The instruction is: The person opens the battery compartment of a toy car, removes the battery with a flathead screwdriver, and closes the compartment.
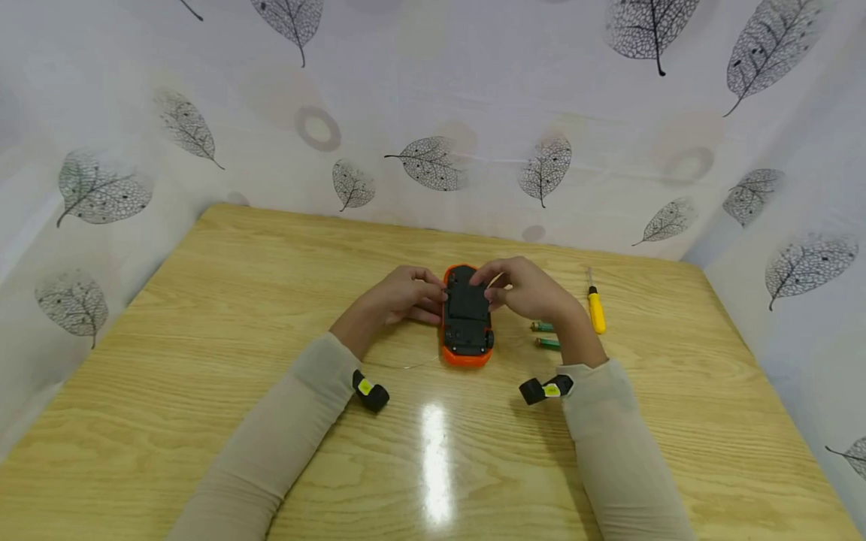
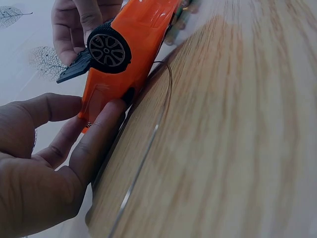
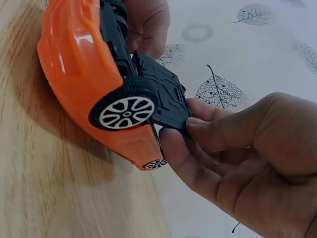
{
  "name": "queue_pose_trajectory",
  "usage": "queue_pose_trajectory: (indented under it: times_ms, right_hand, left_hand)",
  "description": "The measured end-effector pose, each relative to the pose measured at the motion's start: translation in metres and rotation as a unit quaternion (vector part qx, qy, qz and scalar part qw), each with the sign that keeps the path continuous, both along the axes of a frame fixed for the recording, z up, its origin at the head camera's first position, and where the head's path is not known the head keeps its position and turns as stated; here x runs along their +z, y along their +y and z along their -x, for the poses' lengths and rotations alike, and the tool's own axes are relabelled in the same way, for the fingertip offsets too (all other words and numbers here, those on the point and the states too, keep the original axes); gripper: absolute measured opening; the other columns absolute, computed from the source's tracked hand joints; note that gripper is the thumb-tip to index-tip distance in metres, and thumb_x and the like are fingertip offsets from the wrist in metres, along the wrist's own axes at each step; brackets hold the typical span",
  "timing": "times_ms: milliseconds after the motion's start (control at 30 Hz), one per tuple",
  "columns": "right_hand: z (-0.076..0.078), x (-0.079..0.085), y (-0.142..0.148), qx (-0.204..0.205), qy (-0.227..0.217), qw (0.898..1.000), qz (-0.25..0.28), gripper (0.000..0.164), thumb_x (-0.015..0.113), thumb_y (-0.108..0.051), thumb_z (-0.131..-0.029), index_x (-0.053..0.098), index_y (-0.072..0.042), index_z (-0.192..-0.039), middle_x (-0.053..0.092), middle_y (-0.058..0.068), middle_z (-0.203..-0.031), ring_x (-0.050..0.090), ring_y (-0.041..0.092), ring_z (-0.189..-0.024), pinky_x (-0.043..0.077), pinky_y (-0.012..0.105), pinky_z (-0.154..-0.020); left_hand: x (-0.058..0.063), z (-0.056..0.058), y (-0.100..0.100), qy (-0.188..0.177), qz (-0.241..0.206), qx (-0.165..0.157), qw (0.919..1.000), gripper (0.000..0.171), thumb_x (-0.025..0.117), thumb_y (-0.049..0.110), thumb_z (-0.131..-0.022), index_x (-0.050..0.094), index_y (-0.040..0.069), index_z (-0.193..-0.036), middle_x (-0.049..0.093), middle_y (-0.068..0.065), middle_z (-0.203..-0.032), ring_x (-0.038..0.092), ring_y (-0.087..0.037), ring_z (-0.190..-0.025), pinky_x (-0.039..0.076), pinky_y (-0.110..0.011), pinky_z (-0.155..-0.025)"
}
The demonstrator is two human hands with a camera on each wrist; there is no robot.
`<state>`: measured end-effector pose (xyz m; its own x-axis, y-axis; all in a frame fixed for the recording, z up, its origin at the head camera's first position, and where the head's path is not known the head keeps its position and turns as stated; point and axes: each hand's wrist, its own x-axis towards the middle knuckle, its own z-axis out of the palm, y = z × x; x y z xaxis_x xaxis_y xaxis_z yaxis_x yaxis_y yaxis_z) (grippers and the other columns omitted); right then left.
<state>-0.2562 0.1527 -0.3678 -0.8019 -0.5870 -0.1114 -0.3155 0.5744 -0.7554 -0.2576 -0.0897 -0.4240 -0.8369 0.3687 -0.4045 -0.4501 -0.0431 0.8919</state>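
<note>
An orange toy car (image 1: 467, 359) lies upside down on the table, its black underside up and its wheels showing in both wrist views. My left hand (image 1: 409, 297) steadies the car from its left side, fingertips (image 2: 113, 111) on the orange body. With thumb and fingers, my right hand (image 3: 247, 153) pinches the edge of a flat black cover (image 3: 171, 96). This cover (image 1: 468, 297) is tilted up from the car's underside, one end raised toward the right hand. Part of the underside is hidden beneath it.
Two green batteries (image 1: 546, 343) lie beside the right forearm, which partly hides them. Farther right is a screwdriver (image 1: 596, 309) with a yellow handle. A thin wire (image 2: 143, 166) runs from the car across the wooden table (image 1: 271, 315). A leaf-patterned cloth (image 1: 433, 90) hangs behind.
</note>
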Motion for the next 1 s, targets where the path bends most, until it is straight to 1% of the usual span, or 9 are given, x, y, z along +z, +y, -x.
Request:
queue_pose_trajectory:
  times_ms: [100,267,367,633,1000]
  right_hand:
    - [0.0017,-0.0023,0.001,0.003,-0.001,1.0,0.004,0.027,0.057,0.007,-0.1,0.069,-0.001,-0.123,0.065,0.019,-0.116,0.07,0.027,-0.09,0.063,0.048,-0.083]
    - [0.0028,-0.0037,-0.0002,0.007,0.004,1.0,-0.005,0.027,0.058,0.006,-0.1,0.069,-0.001,-0.123,0.064,0.019,-0.118,0.07,0.027,-0.09,0.063,0.048,-0.082]
    - [0.0022,-0.0027,-0.0003,0.003,-0.002,1.0,-0.004,0.027,0.057,0.007,-0.1,0.069,-0.001,-0.123,0.064,0.019,-0.117,0.07,0.027,-0.091,0.063,0.048,-0.082]
    - [0.0035,-0.005,-0.0005,0.011,-0.01,1.0,0.004,0.027,0.056,0.009,-0.1,0.068,0.001,-0.122,0.064,0.02,-0.118,0.069,0.029,-0.096,0.063,0.048,-0.082]
    - [0.0033,-0.0045,-0.0016,0.01,-0.013,1.0,0.004,0.026,0.056,0.009,-0.098,0.068,0.002,-0.121,0.064,0.02,-0.118,0.069,0.028,-0.093,0.063,0.049,-0.082]
  left_hand:
    - [0.0,0.0,0.0003,0.0,0.0,0.001,1.0,0.016,0.065,-0.003,-0.095,0.062,0.001,-0.109,0.069,-0.016,-0.095,0.071,-0.025,-0.08,0.065,-0.041,-0.07]
    - [0.0,0.0002,0.0003,-0.002,-0.002,0.0,1.0,0.015,0.065,-0.003,-0.095,0.062,0.0,-0.109,0.069,-0.015,-0.093,0.071,-0.025,-0.08,0.065,-0.041,-0.07]
    - [0.0001,0.0005,0.0001,-0.002,-0.002,-0.002,1.0,0.015,0.065,-0.002,-0.095,0.062,0.0,-0.11,0.069,-0.015,-0.094,0.071,-0.025,-0.08,0.065,-0.041,-0.071]
    - [-0.0003,0.0004,-0.0002,-0.002,-0.002,-0.001,1.0,0.015,0.065,-0.003,-0.095,0.062,0.0,-0.109,0.069,-0.015,-0.094,0.071,-0.025,-0.081,0.065,-0.042,-0.071]
    - [0.0002,0.0007,-0.0007,0.0,-0.003,-0.006,1.0,0.016,0.064,-0.002,-0.096,0.062,-0.001,-0.112,0.069,-0.015,-0.097,0.071,-0.026,-0.083,0.065,-0.044,-0.074]
